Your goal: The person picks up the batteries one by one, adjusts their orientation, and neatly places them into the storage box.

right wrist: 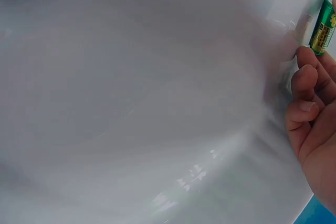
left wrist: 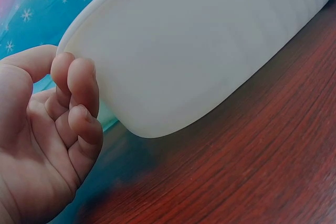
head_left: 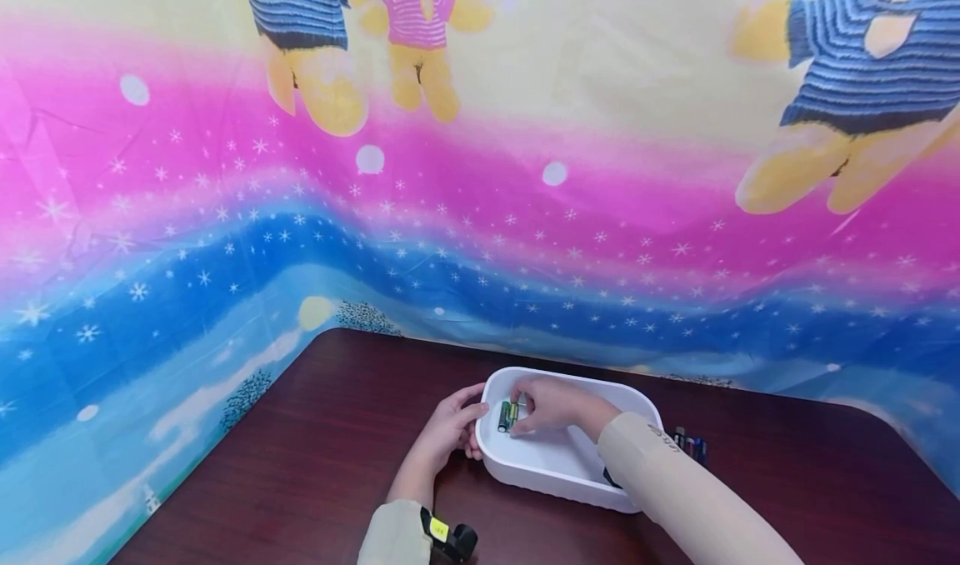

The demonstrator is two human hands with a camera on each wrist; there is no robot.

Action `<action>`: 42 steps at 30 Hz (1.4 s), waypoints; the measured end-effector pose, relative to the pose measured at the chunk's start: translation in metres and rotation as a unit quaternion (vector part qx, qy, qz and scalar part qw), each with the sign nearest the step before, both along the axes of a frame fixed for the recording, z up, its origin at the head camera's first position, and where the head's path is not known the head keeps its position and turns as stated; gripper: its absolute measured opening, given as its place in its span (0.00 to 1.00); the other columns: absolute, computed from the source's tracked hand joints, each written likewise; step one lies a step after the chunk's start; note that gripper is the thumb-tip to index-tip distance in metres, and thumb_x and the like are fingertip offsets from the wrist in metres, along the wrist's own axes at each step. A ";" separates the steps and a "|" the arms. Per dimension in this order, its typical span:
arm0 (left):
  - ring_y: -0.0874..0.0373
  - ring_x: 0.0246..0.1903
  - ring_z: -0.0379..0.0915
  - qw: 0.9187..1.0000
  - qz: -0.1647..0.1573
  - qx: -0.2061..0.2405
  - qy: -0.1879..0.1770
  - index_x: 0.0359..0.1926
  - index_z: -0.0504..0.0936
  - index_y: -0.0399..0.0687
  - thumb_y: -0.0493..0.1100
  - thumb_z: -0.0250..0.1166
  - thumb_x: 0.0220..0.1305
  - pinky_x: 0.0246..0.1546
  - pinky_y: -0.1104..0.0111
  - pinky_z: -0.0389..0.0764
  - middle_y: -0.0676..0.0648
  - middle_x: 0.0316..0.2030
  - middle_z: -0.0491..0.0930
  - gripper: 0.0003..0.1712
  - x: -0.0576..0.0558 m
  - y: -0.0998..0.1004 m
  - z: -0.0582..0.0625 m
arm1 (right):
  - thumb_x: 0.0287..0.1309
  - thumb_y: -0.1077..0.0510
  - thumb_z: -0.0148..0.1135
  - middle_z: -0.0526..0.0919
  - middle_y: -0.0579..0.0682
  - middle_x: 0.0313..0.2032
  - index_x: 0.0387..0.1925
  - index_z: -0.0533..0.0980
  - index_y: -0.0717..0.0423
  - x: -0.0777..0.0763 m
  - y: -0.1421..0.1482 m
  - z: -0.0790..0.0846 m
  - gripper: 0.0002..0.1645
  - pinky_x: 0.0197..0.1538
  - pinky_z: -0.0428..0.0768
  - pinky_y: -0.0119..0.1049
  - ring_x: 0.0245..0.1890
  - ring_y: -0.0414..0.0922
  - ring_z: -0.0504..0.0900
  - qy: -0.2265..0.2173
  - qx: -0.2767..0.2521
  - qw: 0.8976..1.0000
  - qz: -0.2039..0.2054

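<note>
A white plastic bin (head_left: 562,486) with rounded corners stands on the table. My left hand (head_left: 447,426) grips its left end, thumb at the rim and fingers against the outer wall. In the left wrist view the fingers of that hand (left wrist: 58,124) curl beside the wall. My right hand (head_left: 551,404) reaches inside and pinches a green battery (head_left: 513,413) at its two ends. Right beside it lies a second dark green battery (head_left: 503,417) on the bin floor. The right wrist view shows the held green battery (right wrist: 323,30) above the fingertips, partly cut off by the frame edge.
Several batteries (head_left: 692,446) lie on the table past the bin's right end, partly behind the right sleeve. The dark red-brown table (head_left: 322,432) has rounded back corners. A printed cloth (head_left: 480,240) hangs behind and to the left of it.
</note>
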State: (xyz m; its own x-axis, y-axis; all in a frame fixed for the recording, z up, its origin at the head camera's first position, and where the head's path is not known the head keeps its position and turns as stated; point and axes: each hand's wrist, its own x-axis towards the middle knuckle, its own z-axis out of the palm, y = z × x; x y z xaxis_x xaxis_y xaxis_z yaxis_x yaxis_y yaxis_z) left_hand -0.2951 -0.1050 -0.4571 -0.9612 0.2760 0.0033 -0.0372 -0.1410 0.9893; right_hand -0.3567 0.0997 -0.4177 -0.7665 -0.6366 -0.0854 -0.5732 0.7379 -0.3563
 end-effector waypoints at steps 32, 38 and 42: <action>0.61 0.07 0.68 1.000 -0.002 0.010 -0.008 0.66 0.62 0.41 0.44 0.56 0.64 0.10 0.72 0.72 0.49 0.10 0.69 0.31 -0.001 0.004 -0.001 | 0.50 0.48 0.68 0.76 0.48 0.27 0.54 0.72 0.49 0.010 0.043 0.071 0.30 0.29 0.76 0.36 0.25 0.43 0.75 -0.079 -0.009 0.994 -0.078; 0.61 0.07 0.67 1.000 0.001 0.007 -0.008 0.66 0.61 0.41 0.45 0.57 0.64 0.11 0.71 0.73 0.49 0.10 0.69 0.31 -0.002 0.001 -0.001 | 0.52 0.49 0.66 0.75 0.49 0.27 0.56 0.70 0.53 0.014 0.078 0.086 0.30 0.32 0.78 0.41 0.29 0.50 0.77 -0.079 -0.037 0.991 -0.101; 0.61 0.07 0.67 1.000 -0.001 0.007 -0.008 0.66 0.61 0.40 0.43 0.55 0.65 0.11 0.71 0.72 0.49 0.10 0.69 0.31 0.000 0.000 -0.001 | 0.55 0.51 0.64 0.75 0.50 0.27 0.56 0.69 0.57 0.019 0.102 0.086 0.29 0.33 0.78 0.44 0.28 0.51 0.77 -0.077 -0.052 0.989 -0.111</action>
